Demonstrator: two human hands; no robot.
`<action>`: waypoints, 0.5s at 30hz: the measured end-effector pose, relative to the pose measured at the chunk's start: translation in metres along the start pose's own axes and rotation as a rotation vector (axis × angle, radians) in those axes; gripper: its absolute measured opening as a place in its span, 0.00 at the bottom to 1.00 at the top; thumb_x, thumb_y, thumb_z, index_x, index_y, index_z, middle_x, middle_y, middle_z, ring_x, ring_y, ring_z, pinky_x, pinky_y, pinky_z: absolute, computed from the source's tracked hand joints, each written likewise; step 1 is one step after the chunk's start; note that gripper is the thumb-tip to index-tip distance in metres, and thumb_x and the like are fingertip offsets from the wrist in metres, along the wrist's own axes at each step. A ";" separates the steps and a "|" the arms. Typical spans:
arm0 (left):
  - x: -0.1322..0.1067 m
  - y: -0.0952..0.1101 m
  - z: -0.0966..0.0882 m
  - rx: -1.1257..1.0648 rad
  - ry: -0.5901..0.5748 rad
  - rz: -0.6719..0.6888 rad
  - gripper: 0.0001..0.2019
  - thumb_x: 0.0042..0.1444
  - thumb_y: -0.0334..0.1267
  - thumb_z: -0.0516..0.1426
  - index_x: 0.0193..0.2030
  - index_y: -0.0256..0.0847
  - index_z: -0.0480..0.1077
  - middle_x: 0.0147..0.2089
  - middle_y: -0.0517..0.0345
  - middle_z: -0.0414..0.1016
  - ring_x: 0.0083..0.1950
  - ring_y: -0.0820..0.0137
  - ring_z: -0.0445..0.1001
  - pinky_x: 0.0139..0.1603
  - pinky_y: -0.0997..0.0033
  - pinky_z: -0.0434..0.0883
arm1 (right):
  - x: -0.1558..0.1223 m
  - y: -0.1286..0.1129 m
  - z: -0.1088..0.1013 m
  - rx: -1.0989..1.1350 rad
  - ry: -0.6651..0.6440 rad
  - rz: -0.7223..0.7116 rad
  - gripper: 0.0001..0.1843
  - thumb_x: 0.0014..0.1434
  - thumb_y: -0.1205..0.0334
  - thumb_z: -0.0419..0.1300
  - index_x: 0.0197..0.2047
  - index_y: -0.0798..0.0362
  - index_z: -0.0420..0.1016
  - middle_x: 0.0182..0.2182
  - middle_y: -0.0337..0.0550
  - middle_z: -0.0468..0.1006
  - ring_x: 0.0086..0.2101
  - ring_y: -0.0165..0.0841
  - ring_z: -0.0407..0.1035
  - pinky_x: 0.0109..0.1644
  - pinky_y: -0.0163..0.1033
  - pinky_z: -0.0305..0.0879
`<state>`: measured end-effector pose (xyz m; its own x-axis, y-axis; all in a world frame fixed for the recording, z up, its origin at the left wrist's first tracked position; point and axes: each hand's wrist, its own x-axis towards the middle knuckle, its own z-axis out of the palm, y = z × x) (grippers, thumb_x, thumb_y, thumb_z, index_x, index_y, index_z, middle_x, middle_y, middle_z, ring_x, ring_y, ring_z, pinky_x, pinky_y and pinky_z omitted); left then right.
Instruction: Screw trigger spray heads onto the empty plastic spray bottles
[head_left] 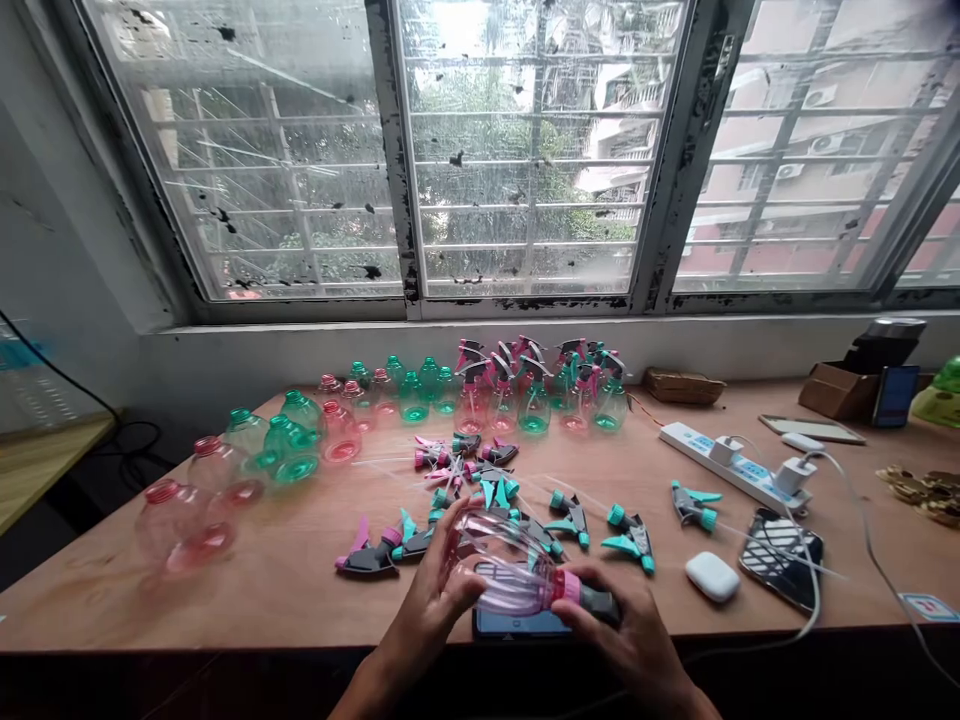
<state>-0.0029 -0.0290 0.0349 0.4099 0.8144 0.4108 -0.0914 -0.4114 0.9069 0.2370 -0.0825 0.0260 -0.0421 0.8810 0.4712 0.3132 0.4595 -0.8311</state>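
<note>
A clear pink-tinted spray bottle lies on its side in the air over the table's front edge. Its body is gripped by my left hand, closed around the base end. The fingers of my right hand are closed on the spray head, whose pink collar sits at the bottle's neck. How far the collar is threaded on cannot be made out. Below the bottle a phone with a lit screen is partly covered. Just beyond lie loose trigger spray heads, such as a pink and grey one and a teal one.
Open pink bottles and green bottles stand at the left and back. Several bottles with spray heads stand near the window. To the right are a power strip, a white earbud case, a dark phone and trailing cables.
</note>
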 end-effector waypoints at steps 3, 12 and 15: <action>-0.004 -0.001 -0.003 0.131 -0.045 0.117 0.43 0.55 0.62 0.60 0.73 0.52 0.48 0.73 0.44 0.53 0.71 0.44 0.59 0.67 0.46 0.64 | 0.002 -0.003 0.005 0.322 -0.207 0.264 0.24 0.64 0.43 0.59 0.29 0.54 0.81 0.25 0.47 0.84 0.29 0.40 0.77 0.37 0.40 0.71; -0.021 0.022 -0.011 0.596 -0.168 0.407 0.56 0.49 0.57 0.67 0.75 0.52 0.36 0.71 0.38 0.54 0.72 0.38 0.54 0.67 0.38 0.62 | 0.000 -0.007 0.001 0.703 -0.340 0.518 0.29 0.57 0.35 0.60 0.26 0.55 0.77 0.17 0.42 0.77 0.18 0.33 0.70 0.25 0.34 0.65; -0.017 0.026 -0.011 0.726 -0.246 0.289 0.62 0.48 0.55 0.68 0.76 0.50 0.27 0.76 0.37 0.43 0.75 0.37 0.44 0.68 0.35 0.59 | 0.008 -0.006 -0.031 0.665 -0.245 0.564 0.22 0.54 0.40 0.67 0.40 0.51 0.76 0.21 0.39 0.81 0.23 0.39 0.76 0.32 0.44 0.74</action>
<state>-0.0224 -0.0484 0.0523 0.6554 0.5571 0.5100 0.3520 -0.8227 0.4464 0.2637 -0.0821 0.0439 -0.2728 0.9595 -0.0702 -0.2612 -0.1441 -0.9545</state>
